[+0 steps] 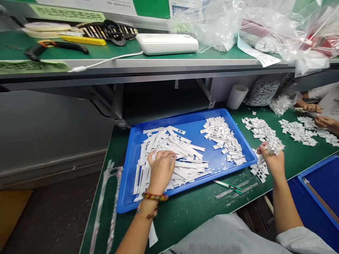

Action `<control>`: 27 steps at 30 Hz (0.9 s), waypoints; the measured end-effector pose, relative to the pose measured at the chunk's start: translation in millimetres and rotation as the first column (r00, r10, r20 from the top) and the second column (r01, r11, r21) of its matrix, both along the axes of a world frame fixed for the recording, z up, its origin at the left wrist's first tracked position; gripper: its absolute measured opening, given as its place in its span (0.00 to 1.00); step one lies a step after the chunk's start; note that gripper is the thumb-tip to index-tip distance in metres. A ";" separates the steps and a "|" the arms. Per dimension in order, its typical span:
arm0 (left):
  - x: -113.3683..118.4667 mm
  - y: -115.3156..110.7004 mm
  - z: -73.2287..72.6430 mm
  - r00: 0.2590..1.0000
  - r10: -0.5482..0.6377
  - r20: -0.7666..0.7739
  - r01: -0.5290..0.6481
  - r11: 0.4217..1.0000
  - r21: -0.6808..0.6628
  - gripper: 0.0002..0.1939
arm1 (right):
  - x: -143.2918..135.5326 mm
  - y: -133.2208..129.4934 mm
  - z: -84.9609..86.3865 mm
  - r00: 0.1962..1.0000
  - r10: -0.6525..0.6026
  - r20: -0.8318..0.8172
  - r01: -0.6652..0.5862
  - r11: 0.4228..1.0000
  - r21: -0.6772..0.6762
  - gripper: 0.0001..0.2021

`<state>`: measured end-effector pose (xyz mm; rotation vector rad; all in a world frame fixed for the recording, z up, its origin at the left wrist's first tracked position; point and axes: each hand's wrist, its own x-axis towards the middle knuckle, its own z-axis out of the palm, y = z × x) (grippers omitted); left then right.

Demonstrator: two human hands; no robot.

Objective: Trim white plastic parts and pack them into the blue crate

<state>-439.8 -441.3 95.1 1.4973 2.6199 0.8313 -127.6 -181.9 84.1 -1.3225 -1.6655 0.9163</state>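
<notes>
Left hand (162,167) half-curled over long strips (185,146) in blue tray (196,129), grip unclear. Right hand (271,160) closed round white pieces (274,146) beside tray. Small parts (222,135) heaped apart, probably against mixing.

In the middle of the frame there is a blue tray (182,123). Long white strips (182,144) lie in its left part, and small white pieces (225,139) make a heap at its right. The left hand (162,165) is over the strips with bent fingers; if it grips one, I cannot tell. At the right, the right hand (274,162) holds a white bunch (275,146). At the upper left, pliers (39,49) rest on the shelf (116,53).
</notes>
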 end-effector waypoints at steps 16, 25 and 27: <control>-36.2 69.7 -52.9 0.935 -0.181 0.305 0.171 0.983 0.060 0.07 | -238.8 -38.7 -51.5 0.420 0.636 0.647 -0.695 0.684 -0.221 0.16; -68.4 51.0 -59.0 0.763 0.120 0.635 -0.308 0.931 0.195 0.07 | -246.4 -48.4 -71.4 0.347 0.656 0.670 -0.718 0.645 -0.260 0.25; -69.6 52.2 -60.5 0.697 0.128 0.706 -0.364 0.911 0.194 0.08 | -246.6 -49.6 -73.0 0.362 0.661 0.657 -0.718 0.647 -0.256 0.23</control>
